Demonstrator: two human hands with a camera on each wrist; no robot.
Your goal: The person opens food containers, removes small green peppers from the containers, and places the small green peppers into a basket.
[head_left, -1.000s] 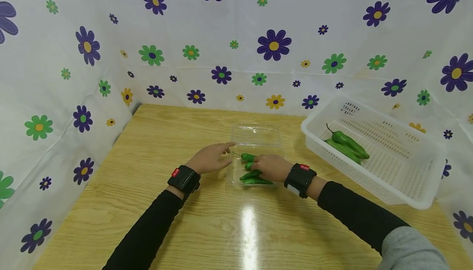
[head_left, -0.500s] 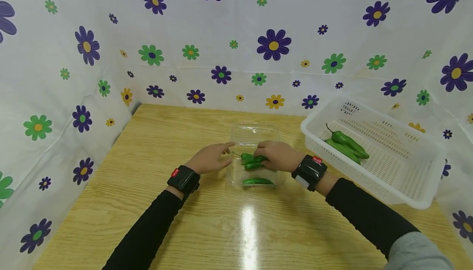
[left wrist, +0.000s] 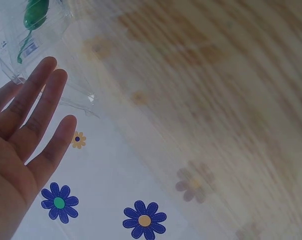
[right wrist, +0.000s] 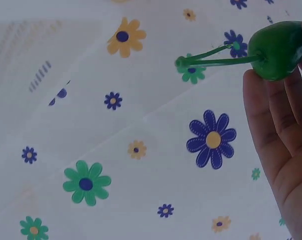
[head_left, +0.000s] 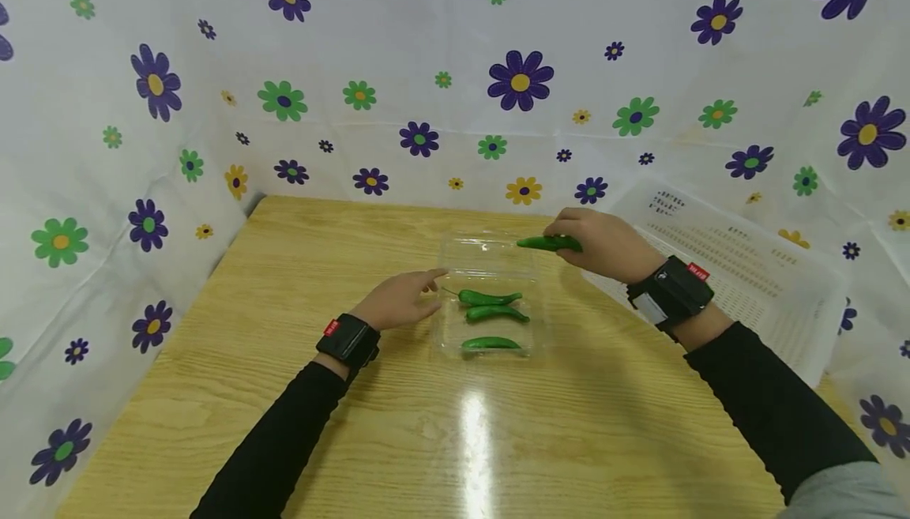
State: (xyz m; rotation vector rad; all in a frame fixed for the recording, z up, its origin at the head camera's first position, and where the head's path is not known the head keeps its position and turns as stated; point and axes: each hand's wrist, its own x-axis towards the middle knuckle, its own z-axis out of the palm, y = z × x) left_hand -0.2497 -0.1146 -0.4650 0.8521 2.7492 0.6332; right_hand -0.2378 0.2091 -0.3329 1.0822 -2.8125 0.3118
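A clear plastic clamshell container (head_left: 536,337) stands on the table with its lid open towards the back. Three green chili peppers lie crosswise in it: a rear pepper (head_left: 490,298), a middle pepper (head_left: 498,313) and a front pepper (head_left: 492,344). My right hand (head_left: 604,244) pinches another green chili pepper (head_left: 540,243) in the air, near the lid's right edge; its stem end (right wrist: 276,50) shows in the right wrist view. My left hand (head_left: 398,302) is at the container's left edge, fingers extended (left wrist: 35,105); whether they touch the plastic is unclear.
A white perforated basket (head_left: 789,298) stands at the right, partly behind my right hand and wrist, which hide its contents. A flowered white cloth (head_left: 320,53) hangs behind and beside the wooden table (head_left: 341,440).
My right hand has taken a chili pepper up out of the container and moved it back and to the right. The left hand stays by the container. The head view has shifted slightly.
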